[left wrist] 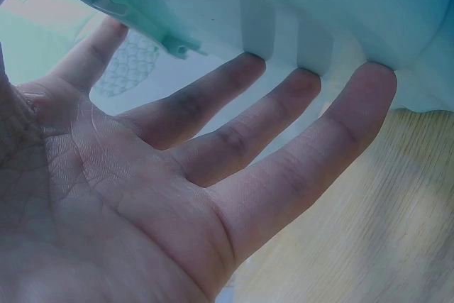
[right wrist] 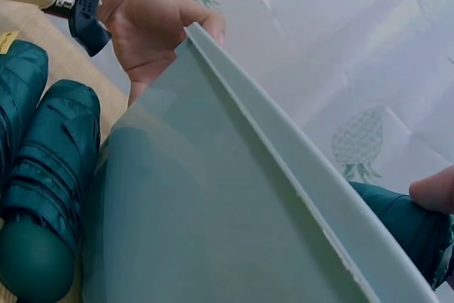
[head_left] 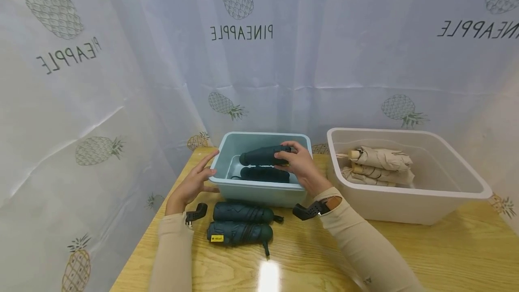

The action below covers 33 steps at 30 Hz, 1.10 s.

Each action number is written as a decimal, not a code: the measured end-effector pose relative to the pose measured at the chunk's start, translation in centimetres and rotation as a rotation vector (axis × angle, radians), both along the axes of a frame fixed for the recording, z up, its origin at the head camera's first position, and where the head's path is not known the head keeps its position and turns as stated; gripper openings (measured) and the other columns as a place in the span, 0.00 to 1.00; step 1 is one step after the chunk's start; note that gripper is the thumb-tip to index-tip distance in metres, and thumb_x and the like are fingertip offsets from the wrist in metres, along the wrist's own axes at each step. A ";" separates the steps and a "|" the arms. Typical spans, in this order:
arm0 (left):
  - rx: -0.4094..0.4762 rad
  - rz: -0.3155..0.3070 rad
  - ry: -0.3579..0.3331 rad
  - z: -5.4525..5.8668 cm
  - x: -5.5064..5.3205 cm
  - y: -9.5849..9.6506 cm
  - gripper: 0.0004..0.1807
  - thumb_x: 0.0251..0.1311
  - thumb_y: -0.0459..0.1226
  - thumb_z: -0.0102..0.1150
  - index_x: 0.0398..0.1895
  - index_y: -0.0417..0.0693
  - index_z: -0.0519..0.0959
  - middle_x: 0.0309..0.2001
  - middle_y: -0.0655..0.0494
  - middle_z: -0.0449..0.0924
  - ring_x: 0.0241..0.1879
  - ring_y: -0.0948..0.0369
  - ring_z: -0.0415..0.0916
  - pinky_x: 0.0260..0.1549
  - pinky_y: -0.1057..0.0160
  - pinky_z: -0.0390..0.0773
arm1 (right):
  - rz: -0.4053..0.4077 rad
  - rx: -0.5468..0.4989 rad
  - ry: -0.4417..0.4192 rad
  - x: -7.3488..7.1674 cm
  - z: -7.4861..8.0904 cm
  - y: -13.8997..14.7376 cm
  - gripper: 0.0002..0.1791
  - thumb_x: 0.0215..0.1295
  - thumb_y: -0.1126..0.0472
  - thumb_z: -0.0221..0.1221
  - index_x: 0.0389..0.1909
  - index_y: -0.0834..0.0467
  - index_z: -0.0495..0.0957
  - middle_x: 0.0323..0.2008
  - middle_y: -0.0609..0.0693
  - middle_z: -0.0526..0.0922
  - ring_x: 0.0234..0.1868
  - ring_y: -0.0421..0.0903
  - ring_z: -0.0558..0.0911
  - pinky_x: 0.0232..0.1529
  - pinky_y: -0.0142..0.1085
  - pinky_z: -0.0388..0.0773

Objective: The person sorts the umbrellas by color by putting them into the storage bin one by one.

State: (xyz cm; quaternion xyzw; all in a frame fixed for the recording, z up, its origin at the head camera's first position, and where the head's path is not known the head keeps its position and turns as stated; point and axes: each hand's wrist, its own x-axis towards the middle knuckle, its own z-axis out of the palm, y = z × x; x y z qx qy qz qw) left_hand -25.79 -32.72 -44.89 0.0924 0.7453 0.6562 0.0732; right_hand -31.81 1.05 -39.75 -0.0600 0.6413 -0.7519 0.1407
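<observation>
Gripping an umbrella, the right hand has fingers curled, it seems; the left hand, fingers spread, touches the blue bin.

Left fingers spread and nearly straight, right fingers curled

Head view faces forward and down — wrist views, up close, share the blue bin.

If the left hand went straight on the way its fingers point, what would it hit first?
The blue bin. In the left wrist view, the left hand seems to have its fingertips right against the outer wall, though firm contact is hard to judge.
</observation>
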 end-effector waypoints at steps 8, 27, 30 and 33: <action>0.000 -0.005 0.001 -0.1 -0.4 -0.2 0.35 0.78 0.39 0.45 0.82 0.73 0.50 0.84 0.59 0.31 0.78 0.30 0.45 0.51 0.33 0.80 | 0.020 0.086 0.017 0.1 -0.1 -0.2 0.24 0.69 0.68 0.61 0.65 0.60 0.69 0.63 0.61 0.66 0.57 0.59 0.80 0.59 0.53 0.81; -0.005 -0.009 0.008 -0.3 -0.5 -0.3 0.35 0.77 0.40 0.46 0.82 0.73 0.50 0.84 0.54 0.35 0.77 0.30 0.51 0.51 0.34 0.81 | 0.034 0.128 -0.005 0.2 -0.1 -0.3 0.27 0.72 0.69 0.58 0.70 0.61 0.64 0.61 0.64 0.69 0.62 0.63 0.76 0.64 0.56 0.77; -0.005 -0.011 0.009 -0.3 -0.5 -0.4 0.35 0.77 0.40 0.45 0.82 0.73 0.50 0.84 0.54 0.34 0.77 0.30 0.50 0.50 0.34 0.81 | 0.029 0.122 -0.020 0.2 -0.2 -0.3 0.29 0.73 0.69 0.57 0.72 0.62 0.62 0.65 0.66 0.66 0.65 0.64 0.73 0.65 0.56 0.76; -0.005 -0.012 0.008 -0.3 -0.5 -0.4 0.35 0.77 0.40 0.46 0.82 0.73 0.50 0.84 0.54 0.35 0.77 0.30 0.50 0.50 0.34 0.81 | 0.020 0.131 -0.041 0.1 -0.2 -0.3 0.31 0.74 0.69 0.55 0.75 0.63 0.58 0.69 0.67 0.62 0.69 0.65 0.70 0.65 0.55 0.76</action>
